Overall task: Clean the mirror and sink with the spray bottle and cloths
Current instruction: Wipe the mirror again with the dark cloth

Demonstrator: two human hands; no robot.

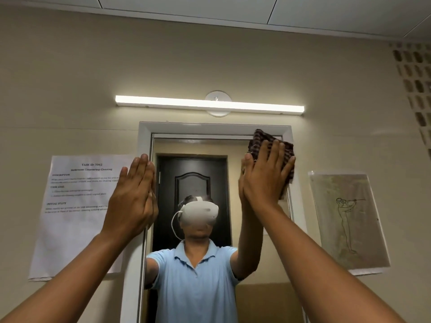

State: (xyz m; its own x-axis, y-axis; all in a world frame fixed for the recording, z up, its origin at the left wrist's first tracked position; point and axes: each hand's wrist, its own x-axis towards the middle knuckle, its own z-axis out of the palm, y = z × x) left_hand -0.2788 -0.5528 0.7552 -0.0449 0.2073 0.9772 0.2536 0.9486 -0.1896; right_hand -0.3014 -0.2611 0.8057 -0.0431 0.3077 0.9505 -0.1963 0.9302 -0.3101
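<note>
A beige wall fills the frame, with one lit tube lamp point(210, 104) above one white-framed mirror point(145, 136) at centre and two paper sheets, one on each side. The right hand point(263, 180) presses one striped cloth point(261, 139) flat-fingered against the mirror's upper right corner. The left hand point(135, 194) rests with straight fingers on the mirror's left edge.

Head view, upward, near mirror point(193, 145)

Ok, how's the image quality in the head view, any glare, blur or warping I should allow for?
Head view: the tube light above the mirror is blown out white; wide-angle warping bows the ceiling and wall lines; the task sheet text is soft, mostly unreadable; the right hand and cloth look reasonably sharp; the left hand too.
</note>
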